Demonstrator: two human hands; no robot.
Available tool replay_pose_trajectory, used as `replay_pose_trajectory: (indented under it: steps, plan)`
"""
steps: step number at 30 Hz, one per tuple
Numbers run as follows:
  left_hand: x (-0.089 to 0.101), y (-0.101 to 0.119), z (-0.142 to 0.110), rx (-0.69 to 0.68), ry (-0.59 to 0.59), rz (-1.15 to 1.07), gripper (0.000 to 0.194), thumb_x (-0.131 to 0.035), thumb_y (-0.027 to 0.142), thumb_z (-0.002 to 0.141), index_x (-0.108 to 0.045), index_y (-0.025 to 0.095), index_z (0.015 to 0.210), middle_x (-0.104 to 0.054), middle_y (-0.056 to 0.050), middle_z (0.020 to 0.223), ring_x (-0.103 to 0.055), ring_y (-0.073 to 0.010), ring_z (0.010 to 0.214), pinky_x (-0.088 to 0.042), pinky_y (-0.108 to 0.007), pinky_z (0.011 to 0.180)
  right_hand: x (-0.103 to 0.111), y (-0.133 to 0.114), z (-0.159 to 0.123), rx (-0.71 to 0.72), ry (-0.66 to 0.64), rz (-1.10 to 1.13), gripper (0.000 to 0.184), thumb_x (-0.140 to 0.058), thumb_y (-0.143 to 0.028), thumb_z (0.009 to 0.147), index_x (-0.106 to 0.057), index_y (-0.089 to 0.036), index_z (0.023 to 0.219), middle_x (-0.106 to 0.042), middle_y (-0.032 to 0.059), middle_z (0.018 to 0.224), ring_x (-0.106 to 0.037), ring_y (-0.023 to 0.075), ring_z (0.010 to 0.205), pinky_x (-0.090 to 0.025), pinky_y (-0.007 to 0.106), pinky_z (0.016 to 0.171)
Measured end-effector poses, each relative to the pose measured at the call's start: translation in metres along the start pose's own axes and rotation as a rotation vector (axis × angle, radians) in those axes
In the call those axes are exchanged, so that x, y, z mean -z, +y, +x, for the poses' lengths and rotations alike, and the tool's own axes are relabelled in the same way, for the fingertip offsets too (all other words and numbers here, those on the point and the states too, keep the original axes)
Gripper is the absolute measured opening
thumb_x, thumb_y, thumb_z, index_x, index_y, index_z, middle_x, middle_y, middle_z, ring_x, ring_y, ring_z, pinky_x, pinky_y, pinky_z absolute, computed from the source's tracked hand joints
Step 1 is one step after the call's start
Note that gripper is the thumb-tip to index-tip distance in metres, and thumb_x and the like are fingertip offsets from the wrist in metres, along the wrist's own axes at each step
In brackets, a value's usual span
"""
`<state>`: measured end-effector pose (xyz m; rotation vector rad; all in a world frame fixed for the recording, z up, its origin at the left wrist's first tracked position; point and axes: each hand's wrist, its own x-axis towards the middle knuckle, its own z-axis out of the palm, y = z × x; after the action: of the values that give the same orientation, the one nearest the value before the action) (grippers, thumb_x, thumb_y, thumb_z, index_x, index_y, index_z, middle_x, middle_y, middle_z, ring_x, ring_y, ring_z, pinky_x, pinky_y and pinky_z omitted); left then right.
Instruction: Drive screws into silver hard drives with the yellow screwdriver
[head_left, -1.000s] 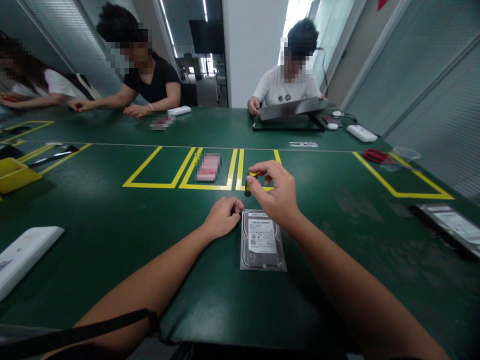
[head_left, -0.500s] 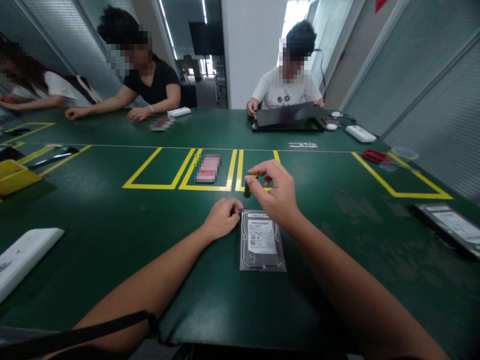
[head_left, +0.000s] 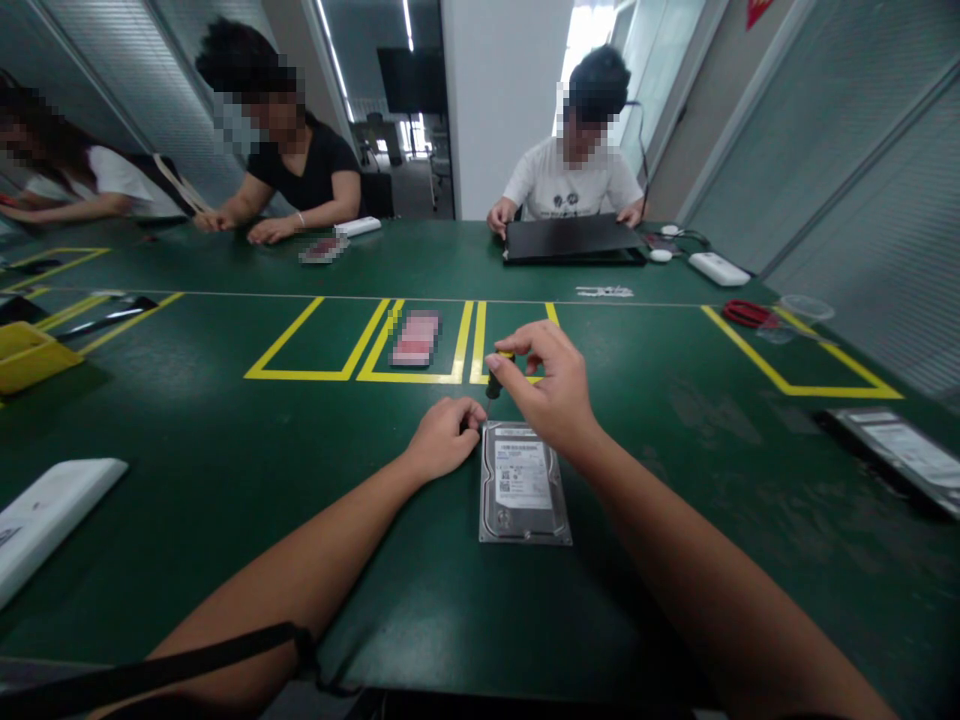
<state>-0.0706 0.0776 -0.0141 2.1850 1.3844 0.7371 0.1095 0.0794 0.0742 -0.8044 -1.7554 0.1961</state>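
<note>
A silver hard drive (head_left: 523,485) with a white label lies flat on the green table in front of me. My right hand (head_left: 551,385) pinches the black and yellow handle of a small screwdriver (head_left: 493,386). The screwdriver is nearly upright, its thin shaft pointing down at the drive's far left corner. Beside that same corner, my left hand (head_left: 448,437) rests with its fingers curled and pressed together. Its fingertips are close to the screwdriver's tip, and what they grip, if anything, is hidden.
Yellow tape outlines lie beyond my hands, with a blurred pink object (head_left: 415,338) inside one. A second hard drive (head_left: 904,452) is at right, a white device (head_left: 56,525) at left, a yellow bin (head_left: 34,360) farther left. Across the table, a person handles a black panel (head_left: 574,238); two others sit left.
My hands and the screwdriver stay almost in place. Across the table, the black panel has been lowered and tilted; the person in black has drawn one hand toward the other.
</note>
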Motion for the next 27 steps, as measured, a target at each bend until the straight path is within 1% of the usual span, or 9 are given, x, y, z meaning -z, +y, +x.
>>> replay_pose_trajectory:
  steps: [4, 8, 11, 15, 18, 22, 25, 27]
  plan:
    - [-0.0001, 0.0002, 0.0003, 0.0, -0.001, 0.005, 0.019, -0.051, 0.009, 0.071, -0.06, 0.019, 0.085, -0.064, 0.001, 0.076, -0.054, -0.0188, 0.077, -0.041, -0.033, 0.074, -0.0001, 0.0011, -0.0014, 0.021, 0.02, -0.021, 0.007, -0.061, -0.023, 0.087, -0.065, -0.018, 0.092, -0.064, 0.0017, 0.089, -0.056, 0.0142, 0.081, -0.043, 0.03, 0.073]
    - [-0.0004, 0.0009, 0.0004, -0.001, -0.001, 0.006, 0.019, -0.051, 0.009, 0.071, -0.06, 0.019, 0.084, -0.063, 0.001, 0.075, -0.054, -0.0187, 0.075, -0.04, -0.033, 0.074, -0.0006, 0.0005, -0.003, 0.029, 0.035, -0.008, 0.012, -0.058, -0.016, 0.086, -0.065, -0.017, 0.094, -0.066, 0.0016, 0.09, -0.057, 0.0144, 0.082, -0.042, 0.029, 0.069]
    - [-0.0006, 0.0004, 0.0006, -0.004, -0.004, 0.0, 0.019, -0.051, 0.009, 0.07, -0.059, 0.019, 0.083, -0.063, 0.001, 0.076, -0.054, -0.0184, 0.075, -0.04, -0.033, 0.075, -0.001, -0.0001, -0.0025, 0.038, 0.03, 0.023, 0.008, -0.058, -0.02, 0.087, -0.064, -0.017, 0.092, -0.065, 0.003, 0.092, -0.057, 0.0152, 0.086, -0.043, 0.029, 0.069]
    - [-0.0012, -0.0008, 0.0005, -0.001, -0.003, -0.003, 0.019, -0.051, 0.01, 0.071, -0.059, 0.02, 0.085, -0.064, 0.001, 0.077, -0.054, -0.0189, 0.076, -0.04, -0.034, 0.076, -0.0014, 0.0004, -0.0009, 0.022, 0.034, 0.024, 0.01, -0.064, -0.027, 0.087, -0.064, -0.018, 0.088, -0.061, 0.0023, 0.087, -0.055, 0.0145, 0.083, -0.043, 0.029, 0.07]
    - [-0.0012, -0.0006, -0.0001, 0.005, -0.001, -0.003, 0.019, -0.051, 0.01, 0.071, -0.059, 0.02, 0.085, -0.064, 0.001, 0.076, -0.054, -0.0193, 0.077, -0.041, -0.034, 0.075, -0.0018, 0.0016, -0.0012, 0.018, 0.035, -0.001, 0.008, -0.063, -0.025, 0.087, -0.064, -0.018, 0.089, -0.063, 0.0016, 0.087, -0.054, 0.0139, 0.08, -0.043, 0.029, 0.071]
    - [-0.0006, 0.0005, -0.0008, 0.007, -0.003, -0.004, 0.019, -0.051, 0.009, 0.07, -0.059, 0.02, 0.084, -0.064, 0.001, 0.076, -0.054, -0.0189, 0.076, -0.041, -0.034, 0.075, -0.002, 0.0026, -0.004, -0.021, 0.028, -0.03, 0.014, -0.058, -0.024, 0.087, -0.066, -0.019, 0.097, -0.065, 0.0023, 0.09, -0.055, 0.0148, 0.08, -0.044, 0.03, 0.071]
    - [-0.0007, 0.0002, -0.0008, 0.01, 0.0, -0.002, 0.02, -0.051, 0.01, 0.07, -0.06, 0.02, 0.085, -0.064, 0.001, 0.077, -0.054, -0.0194, 0.077, -0.041, -0.033, 0.075, -0.0018, 0.0023, -0.0053, -0.033, 0.02, -0.029, 0.016, -0.055, -0.022, 0.088, -0.067, -0.02, 0.098, -0.067, 0.0023, 0.092, -0.057, 0.0164, 0.084, -0.044, 0.032, 0.074]
    - [-0.0009, -0.0003, -0.0006, 0.01, 0.001, -0.001, 0.02, -0.051, 0.01, 0.07, -0.06, 0.02, 0.085, -0.064, 0.001, 0.077, -0.054, -0.0195, 0.077, -0.041, -0.034, 0.075, -0.002, 0.0018, -0.0049, -0.016, 0.02, -0.015, 0.014, -0.055, -0.023, 0.088, -0.066, -0.02, 0.097, -0.067, 0.0026, 0.096, -0.058, 0.017, 0.089, -0.044, 0.033, 0.077]
